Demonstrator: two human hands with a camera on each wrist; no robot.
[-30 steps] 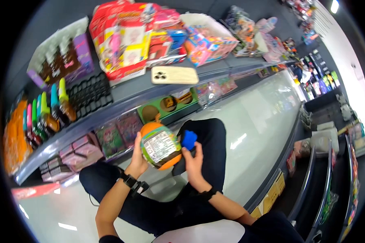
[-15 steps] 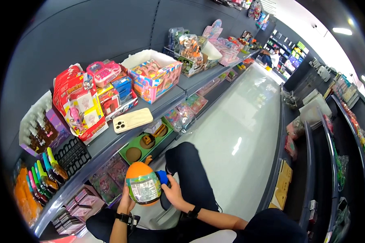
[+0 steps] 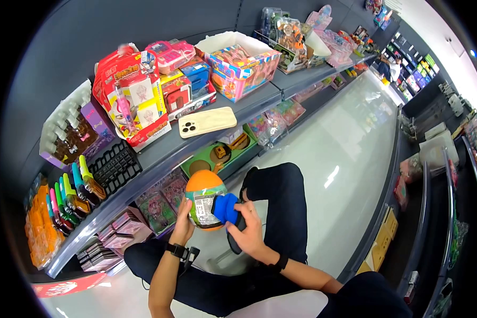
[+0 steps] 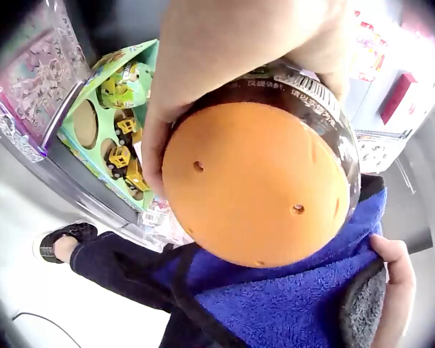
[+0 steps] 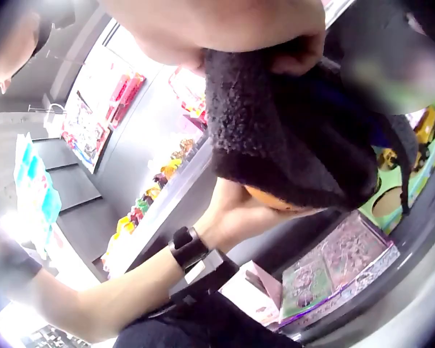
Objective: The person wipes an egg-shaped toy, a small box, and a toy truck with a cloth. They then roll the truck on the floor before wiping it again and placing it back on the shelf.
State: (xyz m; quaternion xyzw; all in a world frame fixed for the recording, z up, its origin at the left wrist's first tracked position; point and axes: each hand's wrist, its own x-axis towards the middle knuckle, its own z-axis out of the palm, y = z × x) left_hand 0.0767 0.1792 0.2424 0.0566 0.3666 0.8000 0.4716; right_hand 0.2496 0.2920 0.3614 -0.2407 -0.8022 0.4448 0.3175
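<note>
Blue cloth (image 3: 227, 208) pinched w/ RH (image 3: 252, 235) (LH (image 3: 183, 225) grips egg (image 3: 204, 183)).

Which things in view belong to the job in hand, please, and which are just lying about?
In use:
- orange-topped egg, held in the left hand
- blue-and-grey cloth, held in the right hand

Lying about, on the shelf:
- cream phone
- black slotted rack
- colourful open box

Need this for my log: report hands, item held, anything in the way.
Left hand grips orange-ended, egg-shaped plastic container. Right hand holds blue-and-grey fleecy cloth. Cloth partly hides container, head view.
</note>
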